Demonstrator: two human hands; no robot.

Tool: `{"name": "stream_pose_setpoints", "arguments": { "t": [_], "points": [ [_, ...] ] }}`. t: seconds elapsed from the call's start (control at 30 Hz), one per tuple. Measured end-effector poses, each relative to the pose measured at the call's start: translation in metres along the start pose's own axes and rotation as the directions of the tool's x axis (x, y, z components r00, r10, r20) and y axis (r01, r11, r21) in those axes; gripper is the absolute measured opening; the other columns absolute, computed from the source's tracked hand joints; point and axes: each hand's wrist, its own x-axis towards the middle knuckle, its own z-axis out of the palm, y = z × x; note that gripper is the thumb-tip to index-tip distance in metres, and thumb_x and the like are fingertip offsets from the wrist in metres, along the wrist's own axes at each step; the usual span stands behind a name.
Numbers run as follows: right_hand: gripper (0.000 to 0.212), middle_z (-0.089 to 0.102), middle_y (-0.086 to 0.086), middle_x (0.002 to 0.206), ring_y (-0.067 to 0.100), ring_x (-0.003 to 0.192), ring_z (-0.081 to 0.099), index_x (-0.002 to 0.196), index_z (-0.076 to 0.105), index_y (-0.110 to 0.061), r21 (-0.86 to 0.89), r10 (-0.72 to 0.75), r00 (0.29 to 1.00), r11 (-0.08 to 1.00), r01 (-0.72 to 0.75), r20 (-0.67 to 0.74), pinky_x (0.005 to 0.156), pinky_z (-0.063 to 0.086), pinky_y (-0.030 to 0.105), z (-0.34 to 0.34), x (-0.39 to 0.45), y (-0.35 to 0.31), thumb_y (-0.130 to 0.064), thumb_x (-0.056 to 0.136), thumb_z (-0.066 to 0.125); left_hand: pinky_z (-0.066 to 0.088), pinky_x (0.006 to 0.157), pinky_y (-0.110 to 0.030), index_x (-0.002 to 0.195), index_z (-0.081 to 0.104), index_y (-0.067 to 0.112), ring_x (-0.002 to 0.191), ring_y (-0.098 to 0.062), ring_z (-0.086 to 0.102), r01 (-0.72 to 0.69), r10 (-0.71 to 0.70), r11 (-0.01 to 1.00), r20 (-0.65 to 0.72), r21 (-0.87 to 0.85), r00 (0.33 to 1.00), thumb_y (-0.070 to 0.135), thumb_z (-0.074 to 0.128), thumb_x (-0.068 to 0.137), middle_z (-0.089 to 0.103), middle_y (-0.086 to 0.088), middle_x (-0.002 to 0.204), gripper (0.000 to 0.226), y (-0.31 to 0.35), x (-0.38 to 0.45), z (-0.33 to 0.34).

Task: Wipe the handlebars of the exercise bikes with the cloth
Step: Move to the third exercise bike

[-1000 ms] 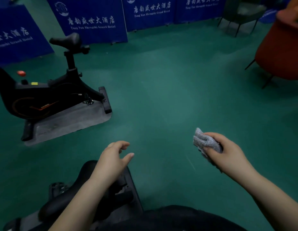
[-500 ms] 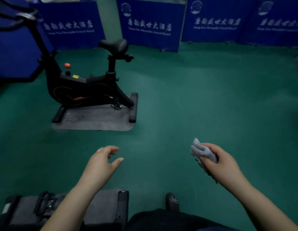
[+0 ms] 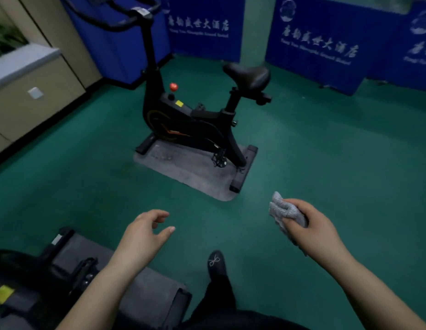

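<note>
A black exercise bike (image 3: 190, 125) stands on a grey mat (image 3: 195, 172) in the middle of the green floor. Its black handlebars (image 3: 126, 17) curve at the top left, far beyond both hands. My right hand (image 3: 312, 227) grips a bunched grey cloth (image 3: 283, 210) at the lower right, in the air above the floor. My left hand (image 3: 145, 232) hangs at lower centre with loosely curled fingers and holds nothing. Part of a second bike (image 3: 28, 282) on its own mat shows at the bottom left, under my left arm.
Blue banner panels (image 3: 314, 41) with white lettering line the back. A beige wall with a ledge (image 3: 23, 60) runs along the left. My dark shoe (image 3: 216, 263) stands on the green floor (image 3: 338, 163) between my arms.
The view has swung left: the far bike has moved from the left edge to the centre, and its handlebars have come into sight. Both hands keep their pose, the right still gripping the cloth.
</note>
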Motion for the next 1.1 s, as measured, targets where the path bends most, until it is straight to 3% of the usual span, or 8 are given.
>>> {"name": "stream_pose_setpoints", "arguments": {
  "t": [0.2, 0.33, 0.6, 0.77, 0.9, 1.0, 1.1],
  "points": [
    [0.030, 0.067, -0.014, 0.080, -0.007, 0.053, 0.057, 0.092, 0.061, -0.046, -0.056, -0.012, 0.998, 0.998, 0.015, 0.056, 0.043, 0.037, 0.008, 0.023, 0.111, -0.041, -0.016, 0.086, 0.061, 0.043, 0.080, -0.022, 0.111, 0.063, 0.023, 0.089, -0.009, 0.059, 0.078, -0.079, 0.996, -0.004, -0.042, 0.997, 0.029, 0.073, 0.078, 0.062, 0.005, 0.101, 0.035, -0.009, 0.101, -0.009],
    [0.029, 0.068, -0.014, 0.086, 0.000, 0.059, 0.058, 0.099, 0.063, -0.042, -0.066, -0.048, 0.997, 0.996, 0.052, 0.061, 0.047, 0.040, 0.012, 0.033, 0.178, -0.078, -0.017, 0.086, 0.060, 0.042, 0.081, -0.021, 0.111, 0.063, 0.023, 0.088, -0.009, 0.059, 0.069, -0.070, 0.997, -0.016, -0.046, 0.997, 0.030, 0.073, 0.077, 0.062, 0.006, 0.101, 0.035, -0.004, 0.171, -0.032],
    [0.034, 0.066, -0.017, 0.082, -0.006, 0.059, 0.057, 0.094, 0.059, -0.051, -0.095, -0.088, 0.985, 0.990, 0.102, 0.147, 0.048, 0.039, 0.013, 0.064, 0.298, -0.130, -0.018, 0.086, 0.061, 0.042, 0.082, -0.021, 0.111, 0.061, 0.026, 0.091, -0.008, 0.059, 0.071, -0.077, 0.996, -0.102, -0.061, 0.992, 0.032, 0.072, 0.078, 0.061, 0.007, 0.103, 0.035, 0.007, 0.291, -0.081],
    [0.032, 0.065, -0.016, 0.083, -0.006, 0.060, 0.056, 0.101, 0.060, -0.046, -0.125, -0.114, 0.964, 0.981, 0.147, 0.240, 0.051, 0.036, 0.013, 0.089, 0.395, -0.158, -0.018, 0.087, 0.059, 0.041, 0.081, -0.020, 0.112, 0.061, 0.026, 0.091, -0.007, 0.058, 0.131, -0.138, 0.989, -0.135, -0.062, 0.981, 0.032, 0.071, 0.079, 0.062, 0.008, 0.104, 0.036, 0.005, 0.363, -0.090],
    [0.025, 0.067, -0.016, 0.097, -0.001, 0.074, 0.060, 0.105, 0.062, -0.041, -0.112, -0.147, 0.939, 0.976, 0.189, 0.310, 0.056, 0.040, 0.014, 0.112, 0.482, -0.189, -0.022, 0.089, 0.060, 0.041, 0.081, -0.020, 0.113, 0.061, 0.025, 0.092, -0.007, 0.057, 0.214, -0.224, 0.974, -0.147, -0.078, 0.963, 0.031, 0.071, 0.079, 0.062, 0.006, 0.107, 0.035, 0.004, 0.425, -0.099],
    [0.025, 0.066, -0.019, 0.100, -0.004, 0.086, 0.061, 0.099, 0.058, -0.047, -0.102, -0.171, 0.905, 0.969, 0.227, 0.389, 0.068, 0.046, 0.019, 0.133, 0.538, -0.222, -0.024, 0.090, 0.059, 0.042, 0.083, -0.021, 0.113, 0.061, 0.024, 0.093, -0.009, 0.058, 0.267, -0.280, 0.959, -0.171, -0.093, 0.945, 0.031, 0.070, 0.080, 0.062, 0.006, 0.108, 0.035, 0.005, 0.469, -0.118],
    [0.035, 0.064, -0.024, 0.096, -0.018, 0.084, 0.057, 0.090, 0.055, -0.053, -0.081, -0.228, 0.865, 0.953, 0.293, 0.448, 0.063, 0.043, 0.004, 0.157, 0.582, -0.261, -0.018, 0.089, 0.059, 0.042, 0.083, -0.022, 0.112, 0.062, 0.025, 0.092, -0.009, 0.058, 0.290, -0.311, 0.950, -0.237, -0.118, 0.921, 0.030, 0.071, 0.079, 0.063, 0.005, 0.106, 0.035, 0.003, 0.508, -0.142]
  ]
}}
